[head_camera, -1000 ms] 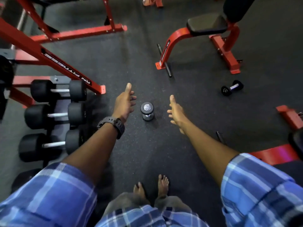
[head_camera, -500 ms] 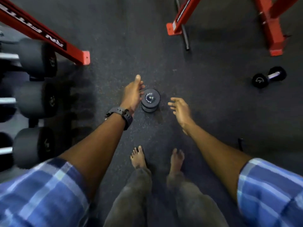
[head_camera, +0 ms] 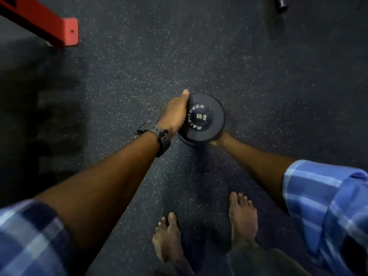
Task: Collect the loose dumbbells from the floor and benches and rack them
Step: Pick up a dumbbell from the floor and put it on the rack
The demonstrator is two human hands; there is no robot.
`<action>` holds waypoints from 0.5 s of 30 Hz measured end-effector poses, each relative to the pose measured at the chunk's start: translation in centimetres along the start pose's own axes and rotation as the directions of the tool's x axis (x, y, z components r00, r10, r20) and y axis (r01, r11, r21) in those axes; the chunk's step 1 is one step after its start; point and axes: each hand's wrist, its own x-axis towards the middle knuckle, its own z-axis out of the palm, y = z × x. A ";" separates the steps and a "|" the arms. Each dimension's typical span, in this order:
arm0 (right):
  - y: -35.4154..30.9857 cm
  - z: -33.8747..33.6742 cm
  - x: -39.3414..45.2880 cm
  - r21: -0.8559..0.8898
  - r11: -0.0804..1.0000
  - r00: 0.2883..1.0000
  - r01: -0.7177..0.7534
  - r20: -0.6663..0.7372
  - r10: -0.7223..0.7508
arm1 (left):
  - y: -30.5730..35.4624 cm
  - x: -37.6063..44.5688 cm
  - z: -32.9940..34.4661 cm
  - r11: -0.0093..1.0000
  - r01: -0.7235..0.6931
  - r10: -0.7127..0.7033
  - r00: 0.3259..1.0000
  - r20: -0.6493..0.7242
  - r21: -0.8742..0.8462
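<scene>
A black 5 kg dumbbell stands on end on the speckled rubber floor, its lettered top head facing me. My left hand, with a black watch on the wrist, wraps the left side with the thumb along the rim. My right hand reaches under the top head from the lower right. Most of that hand and the fingers of both hands are hidden beneath the head.
The red foot of the dumbbell rack frame juts in at the top left. A black bar end shows at the top right edge. My bare feet stand just behind the dumbbell.
I have bent lower, so the view has closed in on the dumbbell. Both hands, open beside it before, have come in against it and closed around it.
</scene>
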 end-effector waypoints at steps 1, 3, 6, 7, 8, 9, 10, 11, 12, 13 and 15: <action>3.6 2.1 -2.5 -0.119 0.989 0.996 -0.089 -0.026 0.087 | -0.4 0.7 0.0 0.997 0.027 -0.028 1.000 -0.013 -0.070; 8.4 4.4 -6.2 -0.211 0.960 0.982 -0.186 -0.057 0.178 | -0.1 1.1 -0.1 0.978 0.075 -0.077 0.997 -0.003 -0.192; 10.7 3.3 -5.9 -0.151 0.987 0.994 -0.063 -0.103 0.047 | 2.2 -0.2 -0.5 0.965 0.120 -0.114 0.993 0.043 -0.234; 10.6 1.7 -5.3 -0.283 0.957 0.990 -0.070 -0.137 0.032 | 3.1 -0.6 -0.7 0.963 0.123 -0.113 0.992 0.053 -0.239; 10.0 0.3 -5.1 -0.411 0.911 0.992 -0.028 -0.123 -0.025 | 4.7 -1.6 -1.0 0.965 0.107 -0.096 0.994 0.060 -0.239; 9.0 -1.2 -5.6 -0.501 0.865 0.993 0.026 -0.090 -0.082 | 6.6 -2.7 -1.5 0.966 0.088 -0.074 0.995 0.063 -0.244; 8.2 -2.5 -6.3 -0.519 0.853 0.993 0.061 -0.051 -0.103 | 8.6 -3.8 -1.9 0.963 0.073 -0.057 0.996 0.069 -0.260; 7.5 -4.3 -7.3 -0.505 0.855 0.989 0.116 -0.025 -0.149 | 11.2 -5.2 -2.5 0.960 0.054 -0.037 0.997 0.067 -0.273; 6.2 -5.7 -8.4 -0.514 0.839 0.981 0.179 0.033 -0.189 | 14.0 -6.8 -3.3 0.956 0.036 -0.018 0.998 0.064 -0.290; 4.8 -6.8 -10.8 -0.491 0.844 0.975 0.215 0.062 -0.213 | 17.1 -8.6 -4.0 0.954 0.017 0.003 0.998 0.066 -0.299; -0.9 -10.6 -12.1 -0.391 0.888 0.968 0.243 0.163 -0.193 | 23.2 -12.5 -5.3 0.952 -0.021 0.046 0.996 0.076 -0.305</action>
